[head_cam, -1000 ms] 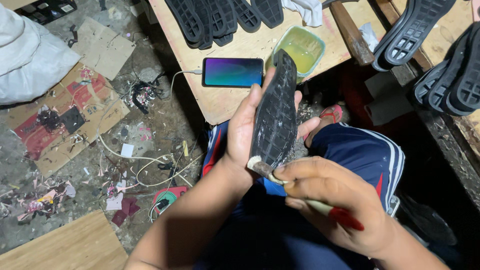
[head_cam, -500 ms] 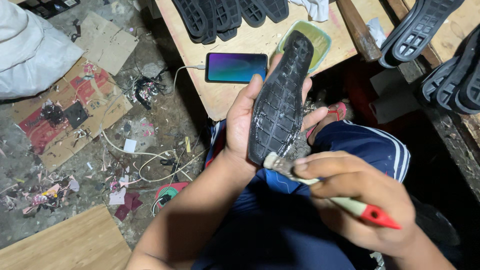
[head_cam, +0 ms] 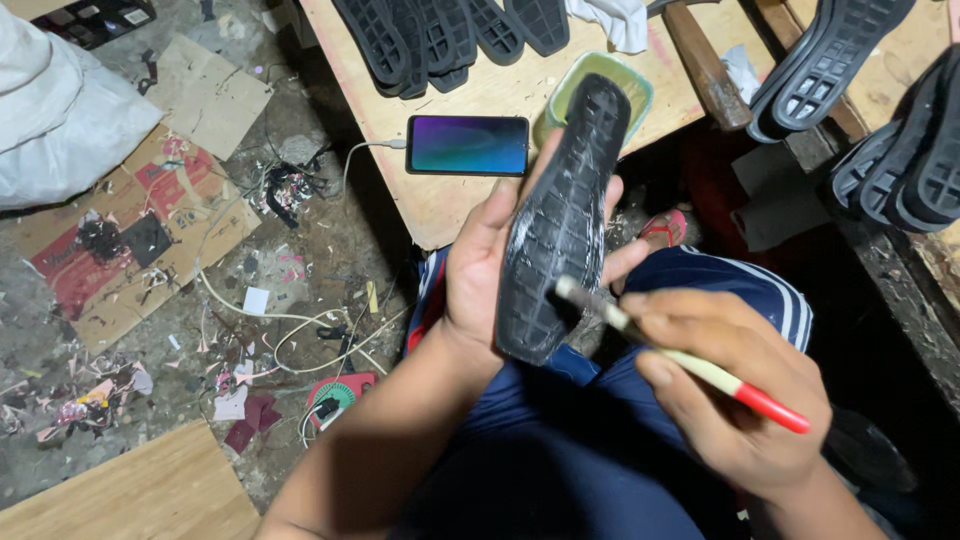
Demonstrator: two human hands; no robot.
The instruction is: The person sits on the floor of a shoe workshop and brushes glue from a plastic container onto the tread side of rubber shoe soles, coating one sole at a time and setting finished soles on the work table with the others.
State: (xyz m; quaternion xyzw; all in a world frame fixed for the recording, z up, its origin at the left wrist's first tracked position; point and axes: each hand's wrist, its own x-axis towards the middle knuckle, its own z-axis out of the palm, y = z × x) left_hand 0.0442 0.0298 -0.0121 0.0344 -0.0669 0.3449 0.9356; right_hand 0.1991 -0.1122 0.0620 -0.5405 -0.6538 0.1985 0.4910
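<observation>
Fingers of the right hand (head_cam: 735, 400) are closed round a slim brush (head_cam: 690, 360) with a red-tipped handle, its pale working end laid against the lower part of a black rubber sole (head_cam: 560, 225). The left hand (head_cam: 490, 270) cups that sole from behind, tread facing up, thumb and fingers wrapped about its edges, above the lap in blue shorts (head_cam: 600, 460). To do this coat well, I'd judge the strokes should run along the tread grooves, light and even, with the sole kept tilted toward the light and the holding fingers off the wet face. Just beyond the toe sits a green tub (head_cam: 585, 85) on the wooden bench (head_cam: 450, 210), beside a phone (head_cam: 468, 144) on its cable. Farther back lie more black soles (head_cam: 440, 35), a white rag (head_cam: 615, 18) and a hammer handle (head_cam: 705, 65).
</observation>
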